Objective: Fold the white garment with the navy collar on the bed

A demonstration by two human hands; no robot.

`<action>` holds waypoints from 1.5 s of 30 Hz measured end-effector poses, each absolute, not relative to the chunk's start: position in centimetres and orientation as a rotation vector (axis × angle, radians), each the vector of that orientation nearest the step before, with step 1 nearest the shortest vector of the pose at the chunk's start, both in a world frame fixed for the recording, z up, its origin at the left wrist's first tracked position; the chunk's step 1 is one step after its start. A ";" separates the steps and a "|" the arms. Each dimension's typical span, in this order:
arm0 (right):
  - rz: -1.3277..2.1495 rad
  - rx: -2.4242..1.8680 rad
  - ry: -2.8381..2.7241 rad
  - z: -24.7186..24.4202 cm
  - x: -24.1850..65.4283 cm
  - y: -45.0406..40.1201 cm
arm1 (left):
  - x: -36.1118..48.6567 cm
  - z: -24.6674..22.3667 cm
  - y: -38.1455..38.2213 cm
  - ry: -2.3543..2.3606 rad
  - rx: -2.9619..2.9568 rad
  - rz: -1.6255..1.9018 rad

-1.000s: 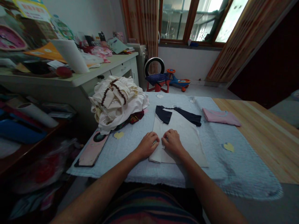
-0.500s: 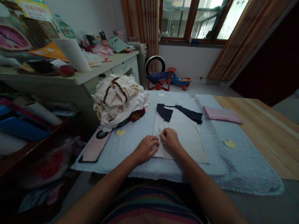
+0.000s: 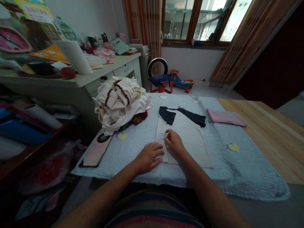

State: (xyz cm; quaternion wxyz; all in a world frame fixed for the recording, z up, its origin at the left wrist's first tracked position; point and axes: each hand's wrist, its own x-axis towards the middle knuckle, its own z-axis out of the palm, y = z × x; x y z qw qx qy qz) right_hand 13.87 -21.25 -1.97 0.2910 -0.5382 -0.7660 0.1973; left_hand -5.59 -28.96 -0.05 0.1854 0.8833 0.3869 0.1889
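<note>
Resting palm down in the head view, the left hand lies at the near-left corner of a white garment with navy sleeves, its fingers slightly spread, thumb apart; the right hand is narrow, fingertips drawn in over the garment's left part, and whether they pinch cloth cannot be told. The garment lies flat on a blue blanket, close to the near edge of the table; a pile of white clothing occupies the blanket's left edge, a folded pink cloth its right. Compared with half a second earlier, the left hand sits nearer that near edge; the right hand has hardly moved. Writing on the yellow-and-white label, above the desk, is too blurred to read
</note>
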 end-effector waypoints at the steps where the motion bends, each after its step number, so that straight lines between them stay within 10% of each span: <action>1: 0.496 -1.426 -2.048 -1.9 13.9 -21.3 | -5.6 0.1 -29.0 1.076 2.477 0.537; 45: 0.304 -1.484 -2.374 -0.3 15.8 -16.9 | -4.2 -1.2 -25.2 1.223 2.677 0.394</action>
